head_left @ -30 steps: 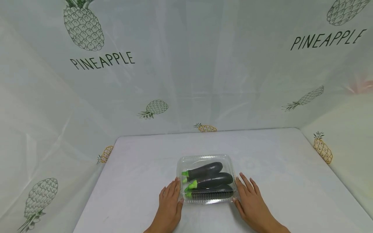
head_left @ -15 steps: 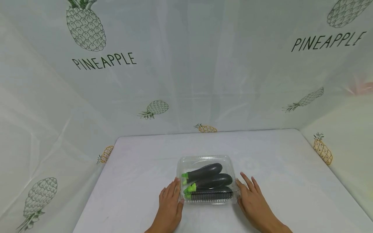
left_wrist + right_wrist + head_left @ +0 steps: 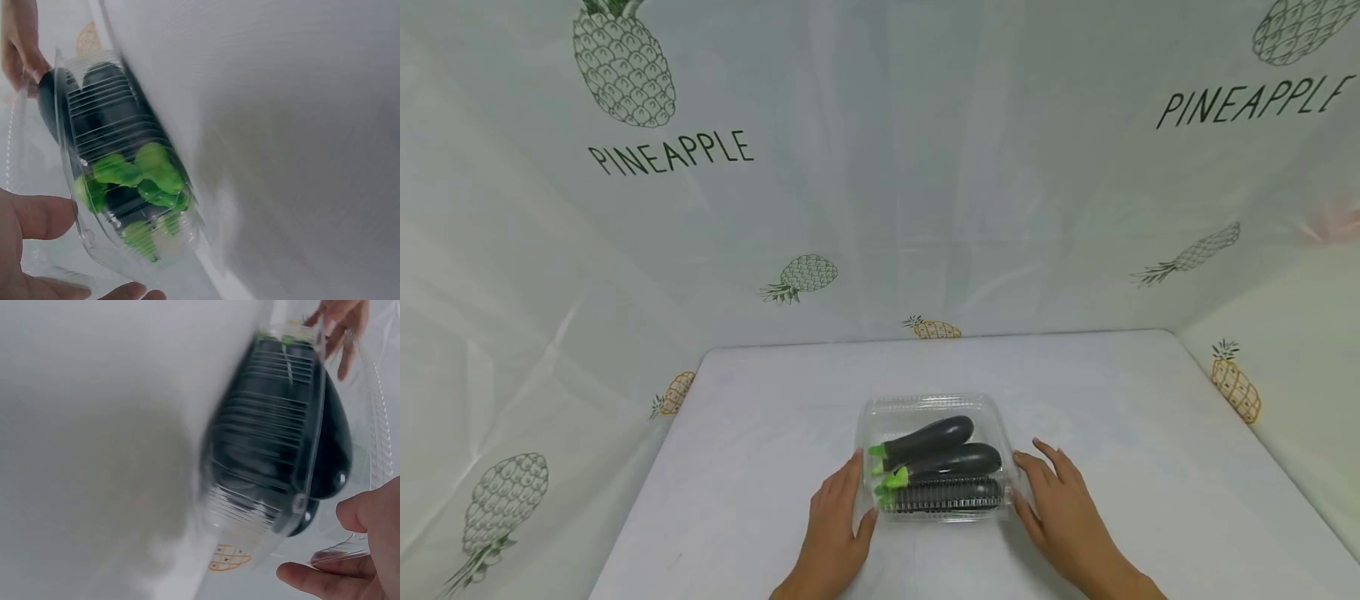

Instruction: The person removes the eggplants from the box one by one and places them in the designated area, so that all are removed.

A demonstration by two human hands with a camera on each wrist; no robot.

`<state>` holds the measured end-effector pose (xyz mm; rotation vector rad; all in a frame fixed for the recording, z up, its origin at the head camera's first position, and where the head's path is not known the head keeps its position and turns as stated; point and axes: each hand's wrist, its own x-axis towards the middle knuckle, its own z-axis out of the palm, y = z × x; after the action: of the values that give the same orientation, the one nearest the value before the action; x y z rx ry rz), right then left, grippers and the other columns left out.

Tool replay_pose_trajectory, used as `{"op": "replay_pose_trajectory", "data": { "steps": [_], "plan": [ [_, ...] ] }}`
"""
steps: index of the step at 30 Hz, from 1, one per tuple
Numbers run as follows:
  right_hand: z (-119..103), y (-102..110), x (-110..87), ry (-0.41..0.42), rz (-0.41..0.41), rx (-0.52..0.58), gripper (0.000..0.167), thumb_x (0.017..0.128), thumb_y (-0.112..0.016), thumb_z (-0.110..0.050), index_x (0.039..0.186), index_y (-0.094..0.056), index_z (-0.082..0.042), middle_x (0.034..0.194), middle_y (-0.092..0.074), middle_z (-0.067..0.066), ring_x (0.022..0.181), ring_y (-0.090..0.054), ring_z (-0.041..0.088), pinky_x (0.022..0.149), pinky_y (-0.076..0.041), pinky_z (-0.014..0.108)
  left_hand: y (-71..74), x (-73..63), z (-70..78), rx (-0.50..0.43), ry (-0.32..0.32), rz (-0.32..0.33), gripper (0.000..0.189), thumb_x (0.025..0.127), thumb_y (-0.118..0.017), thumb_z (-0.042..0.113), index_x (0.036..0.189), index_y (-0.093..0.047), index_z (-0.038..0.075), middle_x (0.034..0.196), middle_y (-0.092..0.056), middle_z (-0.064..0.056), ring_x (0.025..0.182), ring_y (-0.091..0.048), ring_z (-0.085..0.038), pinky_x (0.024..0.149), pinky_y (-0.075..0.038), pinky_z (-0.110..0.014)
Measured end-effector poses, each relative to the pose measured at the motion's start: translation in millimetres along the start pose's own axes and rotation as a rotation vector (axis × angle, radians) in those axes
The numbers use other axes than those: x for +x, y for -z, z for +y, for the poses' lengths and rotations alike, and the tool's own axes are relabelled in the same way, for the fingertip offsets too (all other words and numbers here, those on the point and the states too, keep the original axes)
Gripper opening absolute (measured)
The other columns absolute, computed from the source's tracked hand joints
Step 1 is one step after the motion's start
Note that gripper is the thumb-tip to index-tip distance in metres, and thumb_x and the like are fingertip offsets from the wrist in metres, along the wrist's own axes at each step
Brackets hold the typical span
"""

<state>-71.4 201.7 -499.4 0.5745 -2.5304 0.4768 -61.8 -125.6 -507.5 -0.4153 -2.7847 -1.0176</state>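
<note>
A clear plastic clamshell box (image 3: 868,417) with a ridged front holds several dark eggplants (image 3: 955,461) with green stems. My left hand (image 3: 835,525) lies along its left side, fingers nearly straight and thumb near the front corner. In the left wrist view that thumb (image 3: 53,217) meets the rim. My right hand (image 3: 1067,517) is at the right side with bent fingers, thumb toward the front corner. The right wrist view shows the clear edge between the right thumb (image 3: 359,512) and fingers. Some eggplants bulge above the rim line under the clear lid.
The box stands on a white-covered table (image 3: 760,400). A white curtain (image 3: 887,167) printed with pineapples surrounds the back and sides. The table's back edge runs beneath the curtain.
My right thumb, tucked away half a second ago, shows again at the front right corner, and the right fingers bend more. The box's ridged front appears slightly raised. The left hand stays beside the box.
</note>
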Motion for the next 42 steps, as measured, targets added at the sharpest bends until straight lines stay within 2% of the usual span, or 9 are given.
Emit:
{"op": "replay_pose_trajectory", "data": {
  "steps": [2, 9, 13, 17, 20, 25, 29, 34, 42],
  "plan": [
    [0.9, 2.9, 3.0, 0.000, 0.007, 0.012, 0.054, 0.081, -0.083, -0.011, 0.128, -0.062, 0.002, 0.121, -0.074, 0.017, 0.131, -0.054, 0.044, 0.105, -0.042, 0.061, 1.5, 2.1, 0.6, -0.037, 0.023, 0.003, 0.085, 0.094, -0.074, 0.004, 0.165, -0.026, 0.000, 0.156, -0.047, -0.021, 0.140, -0.047, -0.043, 0.110, -0.039, -0.071],
    [3.4, 12.0, 14.0, -0.022, 0.038, 0.059, 0.045, 0.083, -0.085, -0.013, 0.123, -0.068, -0.001, 0.126, -0.071, 0.014, 0.125, -0.059, 0.042, 0.103, -0.046, 0.060, 9.6, 12.2, -1.6, -0.178, 0.116, -0.016, 0.083, 0.095, -0.073, 0.003, 0.164, -0.027, -0.001, 0.150, -0.051, -0.015, 0.129, -0.054, -0.034, 0.104, -0.051, -0.058],
    [2.6, 17.9, 21.9, -0.050, 0.038, 0.088, 0.042, 0.084, -0.085, -0.012, 0.121, -0.070, 0.000, 0.130, -0.069, 0.013, 0.122, -0.061, 0.040, 0.100, -0.049, 0.059, 15.8, 21.2, -6.0, -0.295, 0.171, -0.059, 0.074, 0.098, -0.069, 0.003, 0.161, -0.031, -0.004, 0.147, -0.051, -0.019, 0.111, -0.056, -0.024, 0.088, -0.058, -0.039],
    [2.2, 23.0, 30.9, -0.086, 0.038, 0.139, 0.043, 0.087, -0.084, -0.009, 0.126, -0.067, -0.001, 0.134, -0.068, 0.013, 0.123, -0.061, 0.039, 0.097, -0.051, 0.060, 21.4, 32.0, -11.5, -0.413, 0.229, -0.110, 0.067, 0.100, -0.066, 0.004, 0.156, -0.034, -0.011, 0.142, -0.052, -0.029, 0.099, -0.062, -0.021, 0.073, -0.058, -0.026],
    [2.7, 25.7, 37.3, -0.111, 0.044, 0.176, 0.047, 0.090, -0.082, -0.006, 0.133, -0.064, -0.002, 0.135, -0.068, 0.014, 0.125, -0.061, 0.039, 0.098, -0.051, 0.059, 24.0, 38.9, -14.8, -0.497, 0.254, -0.131, 0.063, 0.100, -0.066, 0.002, 0.153, -0.035, -0.014, 0.136, -0.057, -0.029, 0.093, -0.066, -0.022, 0.069, -0.059, -0.027],
    [4.2, 27.6, 46.7, -0.131, 0.046, 0.228, 0.050, 0.093, -0.078, -0.004, 0.139, -0.059, 0.001, 0.135, -0.066, 0.017, 0.126, -0.060, 0.039, 0.100, -0.049, 0.055, 25.3, 45.3, -19.1, -0.631, 0.302, -0.166, 0.060, 0.100, -0.064, -0.003, 0.153, -0.037, -0.012, 0.127, -0.060, -0.024, 0.085, -0.065, -0.020, 0.066, -0.060, -0.028],
    [6.2, 27.9, 55.3, -0.156, 0.029, 0.278, 0.048, 0.097, -0.074, -0.005, 0.141, -0.056, 0.005, 0.135, -0.064, 0.022, 0.128, -0.058, 0.044, 0.101, -0.048, 0.060, 24.9, 47.9, -23.0, -0.710, 0.352, -0.194, 0.062, 0.099, -0.064, -0.004, 0.154, -0.036, -0.011, 0.124, -0.060, -0.022, 0.081, -0.062, -0.017, 0.064, -0.059, -0.027],
    [10.4, 27.8, 66.5, -0.174, 0.022, 0.334, 0.048, 0.099, -0.072, -0.004, 0.141, -0.054, 0.008, 0.136, -0.062, 0.027, 0.127, -0.056, 0.048, 0.102, -0.048, 0.066, 23.0, 51.4, -29.0, -0.767, 0.394, -0.227, 0.064, 0.097, -0.066, -0.005, 0.154, -0.037, -0.012, 0.122, -0.058, -0.019, 0.082, -0.062, -0.016, 0.064, -0.060, -0.027],
    [21.1, 21.6, 82.5, -0.142, 0.033, 0.380, 0.054, 0.097, -0.072, -0.002, 0.146, -0.050, 0.007, 0.137, -0.062, 0.024, 0.125, -0.057, 0.044, 0.102, -0.046, 0.066, 25.1, 54.0, -30.2, -0.800, 0.406, -0.247, 0.065, 0.095, -0.067, -0.009, 0.153, -0.037, -0.012, 0.117, -0.057, -0.016, 0.081, -0.062, -0.015, 0.061, -0.060, -0.025]
  ]
}}
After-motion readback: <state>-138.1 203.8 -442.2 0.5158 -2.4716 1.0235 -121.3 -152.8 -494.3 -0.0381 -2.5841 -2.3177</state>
